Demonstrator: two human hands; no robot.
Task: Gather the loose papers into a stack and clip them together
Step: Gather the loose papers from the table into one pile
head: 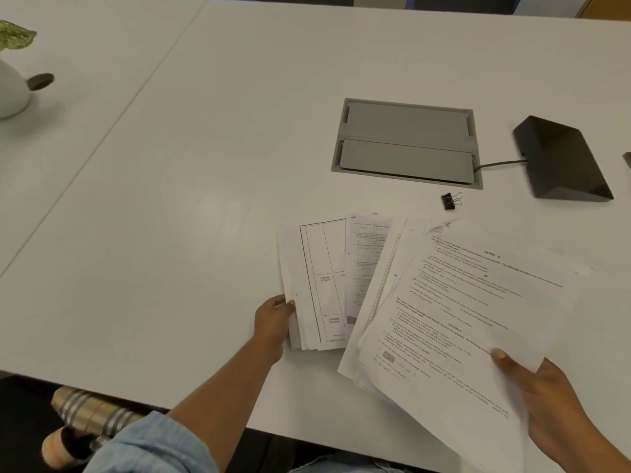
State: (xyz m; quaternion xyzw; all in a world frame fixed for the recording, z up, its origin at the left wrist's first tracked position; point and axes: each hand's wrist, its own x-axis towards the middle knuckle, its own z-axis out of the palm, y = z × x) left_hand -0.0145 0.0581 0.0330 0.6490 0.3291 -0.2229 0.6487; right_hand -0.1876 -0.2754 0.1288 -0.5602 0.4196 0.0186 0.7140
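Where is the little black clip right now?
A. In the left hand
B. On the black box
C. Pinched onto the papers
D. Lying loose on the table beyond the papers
D: the clip lies alone on the table, just past the papers, untouched.

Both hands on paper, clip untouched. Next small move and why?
Probably bring the right hand and its sheets over the pile under the left hand and square them: the papers lie fanned in two bunches, and the binder clip waits beyond.

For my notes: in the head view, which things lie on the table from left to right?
White vase → small dark disc → grey cable hatch → black binder clip → black wedge-shaped box.
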